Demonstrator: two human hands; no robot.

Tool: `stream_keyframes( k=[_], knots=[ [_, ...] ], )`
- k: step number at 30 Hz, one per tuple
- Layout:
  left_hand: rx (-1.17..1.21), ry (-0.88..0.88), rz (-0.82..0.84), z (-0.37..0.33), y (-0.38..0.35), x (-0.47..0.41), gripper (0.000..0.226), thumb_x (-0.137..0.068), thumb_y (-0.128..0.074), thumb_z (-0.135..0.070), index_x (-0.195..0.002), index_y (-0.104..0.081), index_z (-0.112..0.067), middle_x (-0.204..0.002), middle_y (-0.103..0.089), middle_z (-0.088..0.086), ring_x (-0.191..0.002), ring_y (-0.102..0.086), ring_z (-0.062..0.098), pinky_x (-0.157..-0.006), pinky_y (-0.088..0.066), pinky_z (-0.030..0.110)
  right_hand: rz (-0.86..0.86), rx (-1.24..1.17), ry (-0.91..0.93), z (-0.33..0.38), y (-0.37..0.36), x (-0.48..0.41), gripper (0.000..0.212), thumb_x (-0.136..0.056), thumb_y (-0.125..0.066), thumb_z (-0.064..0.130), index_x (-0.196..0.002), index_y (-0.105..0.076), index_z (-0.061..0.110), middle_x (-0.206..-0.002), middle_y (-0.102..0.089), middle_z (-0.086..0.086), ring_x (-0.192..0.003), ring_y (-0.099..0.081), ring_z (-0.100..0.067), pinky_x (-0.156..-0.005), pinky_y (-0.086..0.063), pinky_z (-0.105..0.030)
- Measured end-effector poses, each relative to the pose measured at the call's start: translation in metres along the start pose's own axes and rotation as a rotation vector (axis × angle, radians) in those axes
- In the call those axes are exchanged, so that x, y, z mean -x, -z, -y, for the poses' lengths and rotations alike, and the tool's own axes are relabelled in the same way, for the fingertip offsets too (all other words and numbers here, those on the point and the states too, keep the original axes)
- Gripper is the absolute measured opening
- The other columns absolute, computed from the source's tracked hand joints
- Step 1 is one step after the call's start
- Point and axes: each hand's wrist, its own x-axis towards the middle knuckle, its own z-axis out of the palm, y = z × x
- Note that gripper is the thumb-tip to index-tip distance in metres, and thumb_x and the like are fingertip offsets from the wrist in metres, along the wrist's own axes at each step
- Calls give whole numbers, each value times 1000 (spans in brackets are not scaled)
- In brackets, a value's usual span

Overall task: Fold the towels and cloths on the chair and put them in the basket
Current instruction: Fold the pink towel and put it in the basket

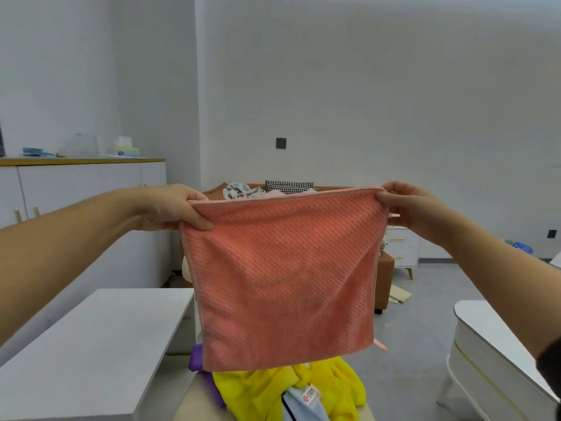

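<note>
An orange-pink waffle-textured cloth [282, 275] hangs spread out in front of me at chest height. My left hand [179, 208] pinches its top left corner and my right hand [409, 205] pinches its top right corner. Below its lower edge a pile of cloths lies on the chair [194, 402]: a yellow cloth [261, 390], a purple cloth [198, 360] and a light blue cloth [303, 405] with a label. The held cloth hides the rest of the pile. No basket is in view.
A white table [91, 354] stands at the lower left and a white rounded cabinet [491, 360] at the lower right. Behind the cloth is a brown sofa [384, 281] with fabrics on it. A white sideboard [82, 183] lines the left wall.
</note>
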Motion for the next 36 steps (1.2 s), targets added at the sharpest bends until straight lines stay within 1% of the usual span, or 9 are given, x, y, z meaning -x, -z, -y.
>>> stream_keyframes(
  k=[3, 6, 8, 10, 14, 20, 23, 29, 36],
  knots=[
    [-46, -26, 11, -3, -1, 8, 80, -12, -94, -45, -81, -73, -11, -78, -73, 4, -70, -70, 12, -58, -54, 18, -24, -7, 19, 6, -1, 3, 69, -32, -89, 57, -81, -62, 16, -71, -63, 6, -66, -64, -8, -60, -55, -23],
    [-67, -89, -51, -6, -1, 13, 93, -17, -84, -69, -91, -69, -15, -75, -72, -8, -69, -67, 4, -58, -50, 14, -39, 7, -5, 10, -2, 8, 40, -61, -80, 43, -83, -61, 15, -78, -60, 1, -69, -63, -10, -64, -57, -26],
    [-137, -96, -56, -7, 3, 19, 89, -21, -81, -73, -86, -66, -14, -67, -66, -10, -63, -63, 1, -59, -49, 15, -54, 49, -38, 10, -3, 12, 13, -83, -64, 26, -86, -59, 14, -83, -57, -2, -74, -60, -13, -71, -55, -29],
    [-222, -58, -45, -6, 6, 23, 81, -31, -82, -69, -84, -67, -11, -69, -65, -6, -66, -61, 4, -64, -50, 20, -50, 88, -72, 9, -5, 16, 7, -90, -58, 19, -86, -59, 14, -83, -57, -1, -75, -59, -13, -72, -55, -29],
    [-367, -4, -157, 0, 3, 17, 6, -85, -67, -16, -87, -69, -10, -89, -66, 9, -78, -63, 18, -66, -54, 24, -59, 121, -110, 8, -13, 15, 8, -91, -58, 20, -88, -60, 13, -82, -58, -1, -73, -58, -13, -69, -52, -28],
    [-497, 7, -345, 17, -10, -4, 22, -89, -47, -4, -78, -65, -10, -83, -62, 7, -76, -60, 21, -75, -57, 37, -79, 136, -152, -6, -27, 4, 10, -93, -56, 19, -86, -57, 13, -85, -57, -4, -80, -57, -17, -73, -53, -30],
    [-314, -23, -438, 23, -13, -16, 23, -92, -44, -5, -82, -63, -13, -86, -61, 7, -80, -57, 21, -78, -54, 40, -120, 95, -149, -15, -28, 1, 12, -95, -54, 19, -84, -54, 14, -85, -54, -3, -76, -57, -16, -63, -51, -26],
    [-46, -163, -654, 21, -11, -36, 17, -94, -45, -6, -99, -60, -14, -99, -62, 14, -90, -57, 25, -91, -51, 48, -267, 6, -17, -22, -30, -10, 13, -97, -51, 19, -84, -50, 16, -84, -48, -3, -76, -52, -16, -67, -50, -30],
    [156, -197, -579, 62, -47, -6, 17, -96, -50, -18, -89, -63, -27, -96, -63, 4, -101, -58, 27, -93, -50, 43, -206, 26, -132, -55, -33, 33, 11, -95, -53, 23, -88, -54, 15, -87, -56, -3, -80, -58, -18, -76, -52, -36]
  ],
)
